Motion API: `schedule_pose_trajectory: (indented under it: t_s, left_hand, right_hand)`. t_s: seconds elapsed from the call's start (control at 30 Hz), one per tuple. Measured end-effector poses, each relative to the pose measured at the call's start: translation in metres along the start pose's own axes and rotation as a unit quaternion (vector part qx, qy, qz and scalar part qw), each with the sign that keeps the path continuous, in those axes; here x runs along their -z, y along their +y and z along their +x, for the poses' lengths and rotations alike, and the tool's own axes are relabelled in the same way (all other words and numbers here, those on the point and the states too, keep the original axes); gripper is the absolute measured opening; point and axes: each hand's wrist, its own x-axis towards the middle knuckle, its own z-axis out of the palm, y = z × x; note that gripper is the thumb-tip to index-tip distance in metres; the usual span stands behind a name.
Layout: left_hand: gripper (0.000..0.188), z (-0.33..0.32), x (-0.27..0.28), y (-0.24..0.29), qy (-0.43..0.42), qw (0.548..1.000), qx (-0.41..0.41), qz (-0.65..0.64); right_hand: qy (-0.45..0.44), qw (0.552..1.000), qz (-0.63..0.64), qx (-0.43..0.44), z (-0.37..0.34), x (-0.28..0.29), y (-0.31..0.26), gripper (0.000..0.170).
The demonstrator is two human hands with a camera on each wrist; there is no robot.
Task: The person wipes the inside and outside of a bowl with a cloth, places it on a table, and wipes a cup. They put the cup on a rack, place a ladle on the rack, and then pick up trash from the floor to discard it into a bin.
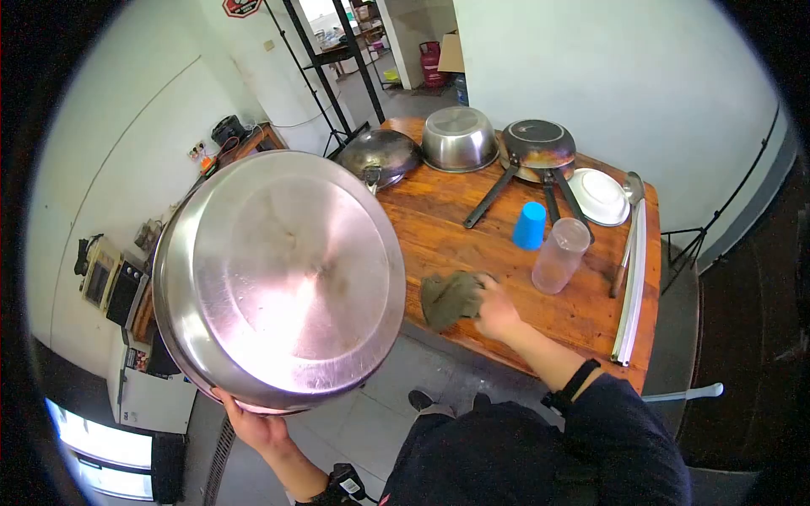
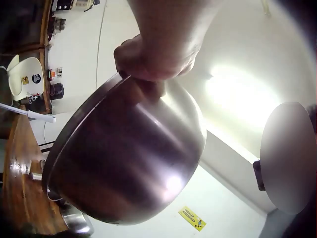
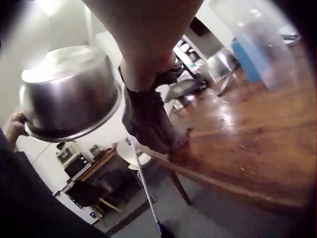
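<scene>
1. The steel basin (image 1: 295, 270) was held up by its rim, clamped in the left hand (image 1: 256, 428), its base (round, so no long axis) turned toward the head view.
2. The cloth (image 1: 447, 301) was gripped by the right hand (image 1: 496, 312) at the near edge of the tabletop (image 1: 439, 244), rightward of the basin and apart from it.
3. Farther off, a blue cup (image 1: 529, 226) was seen.

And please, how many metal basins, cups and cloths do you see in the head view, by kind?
Metal basins: 2 (large basin in the left hand, smaller basin on the table)
Cups: 2 (blue cup, clear cup)
Cloths: 1 (dark cloth in the right hand)
Total: 5
</scene>
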Motion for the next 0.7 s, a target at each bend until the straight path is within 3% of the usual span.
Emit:
schedule_pose_trajectory:
  t_s: [0.03,0.1,0.17,0.27,0.37,0.47,0.5,0.57,0.67,0.7]
  left_hand:
    - [0.042,0.002,0.001,0.0,-0.01,1.0,0.007,-0.006]
    - [0.041,0.005,-0.004,0.001,-0.016,1.0,-0.002,-0.011]
    - [0.041,0.009,-0.012,0.001,-0.013,1.0,-0.017,-0.011]
    - [0.04,0.017,-0.032,-0.005,-0.032,0.997,0.022,-0.072]
    - [0.04,0.039,-0.049,-0.021,-0.025,0.993,0.052,-0.099]
    - [0.036,0.074,-0.063,-0.042,-0.093,0.987,0.078,-0.104]
    - [0.036,0.071,-0.091,-0.042,-0.048,0.989,0.098,-0.097]
    - [0.036,0.095,-0.099,-0.061,-0.182,0.966,0.126,-0.131]
    - [0.038,0.113,-0.146,-0.092,-0.087,0.977,0.145,-0.131]
    - [0.04,0.117,-0.158,-0.101,-0.175,0.954,0.179,-0.164]
  right_hand:
    - [-0.065,0.989,-0.131,0.007,-0.007,-0.019,0.022,0.038]
    - [-0.081,0.987,-0.067,-0.121,-0.033,-0.018,0.027,0.033]
    - [-0.24,0.953,-0.127,-0.134,-0.05,-0.026,0.046,0.04]
    - [-0.284,0.952,-0.099,-0.063,-0.051,-0.026,0.063,0.044]
    - [-0.26,0.959,-0.02,-0.113,-0.037,-0.01,0.056,0.048]
    - [-0.262,0.957,-0.037,-0.118,-0.026,-0.014,0.067,0.052]
    - [-0.274,0.953,-0.033,-0.125,-0.022,-0.011,0.068,0.052]
    - [-0.297,0.944,-0.02,-0.141,-0.019,-0.007,0.067,0.053]
    - [-0.277,0.936,0.007,-0.216,-0.015,-0.005,0.061,0.052]
    - [-0.269,0.932,0.016,-0.241,-0.011,-0.005,0.057,0.052]
